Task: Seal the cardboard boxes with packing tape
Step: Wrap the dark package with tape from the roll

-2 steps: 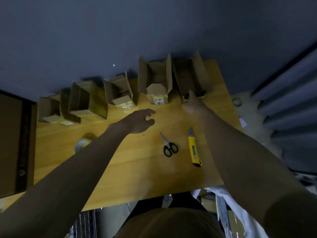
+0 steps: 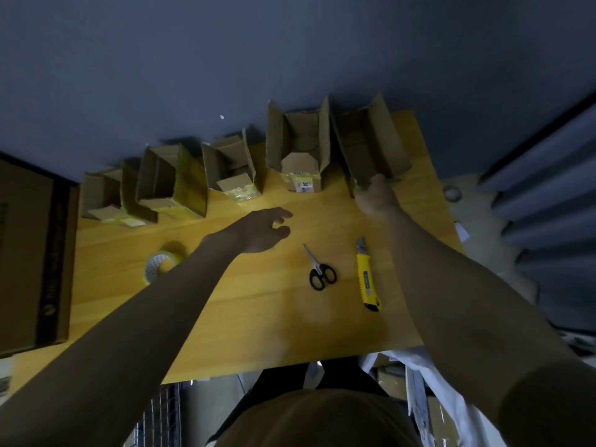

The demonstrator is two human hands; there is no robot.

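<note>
Cardboard boxes stand open in a row along the wooden table's (image 2: 258,317) far edge. The right hand (image 2: 375,196) grips the rightmost box (image 2: 371,146) by its near flap. The left hand (image 2: 263,230) hovers mid-table, fingers loosely spread, holding nothing. The packing tape roll (image 2: 159,266) lies toward the left edge; scissors (image 2: 321,269) and a yellow utility knife (image 2: 367,277) lie toward the right edge.

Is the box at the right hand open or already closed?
Open: the rightmost box has its long flaps standing apart, dark interior showing. The right hand is at its near end.
</note>
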